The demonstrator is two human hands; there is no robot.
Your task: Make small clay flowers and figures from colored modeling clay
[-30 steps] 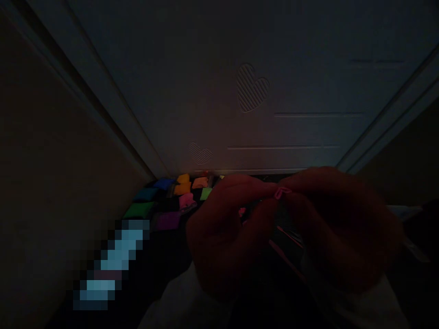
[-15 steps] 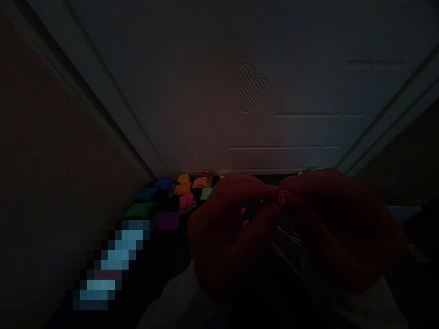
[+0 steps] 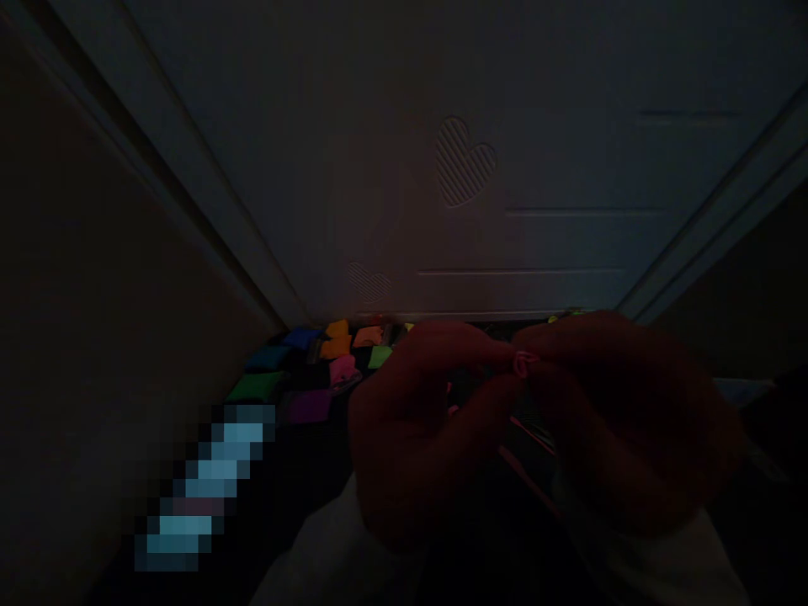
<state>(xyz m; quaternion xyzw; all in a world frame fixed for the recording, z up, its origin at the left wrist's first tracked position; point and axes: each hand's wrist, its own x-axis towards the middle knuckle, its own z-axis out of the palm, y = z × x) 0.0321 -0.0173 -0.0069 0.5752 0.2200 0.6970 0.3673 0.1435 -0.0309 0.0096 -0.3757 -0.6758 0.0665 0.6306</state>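
In dim light, my left hand (image 3: 429, 429) and right hand (image 3: 637, 421) pinch the same small pink curl (image 3: 523, 363) between thumbs and forefingers; it sits up in the gap where my fingertips nearly meet. Beneath lies a slim pink stick (image 3: 527, 478). Left of my hands lie a purple pack (image 3: 308, 406) and a green pack (image 3: 257, 387). Ahead, 2 striped hearts (image 3: 464, 164) mark the panel (image 3: 353, 126).

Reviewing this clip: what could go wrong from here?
The small pink piece is pinched at the fingertips of the left hand and right hand, so it might slip or get squashed. The scene is very dark, so a misplaced pinch could go unnoticed. If dropped, it might land near the long pinkish object below.
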